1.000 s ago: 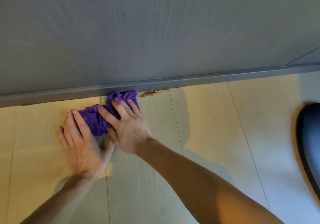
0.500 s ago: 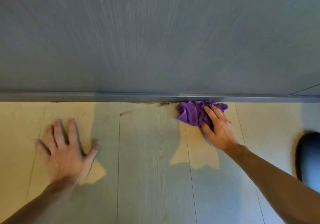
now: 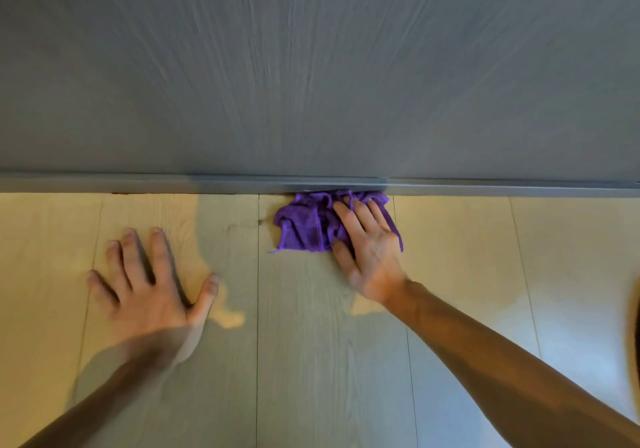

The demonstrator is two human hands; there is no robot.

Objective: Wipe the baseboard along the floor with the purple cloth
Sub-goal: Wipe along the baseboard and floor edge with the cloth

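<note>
While the right hand [image 3: 370, 253] presses flat, fingers spread, on the purple cloth [image 3: 308, 222] bunched against the baseboard [image 3: 138, 184] right of centre, the left hand [image 3: 152, 288] lies open, grasping nothing. Steady pressure should keep the cloth's edge on the board.

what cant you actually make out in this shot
Head view only:
- Part of the cloth lies hidden under the right hand.
- Baseboard stretch behind the cloth is covered, so its cleanliness is unknown.
- Dark object is cut off by the right edge.
- Left hand is motion-blurred.
</note>
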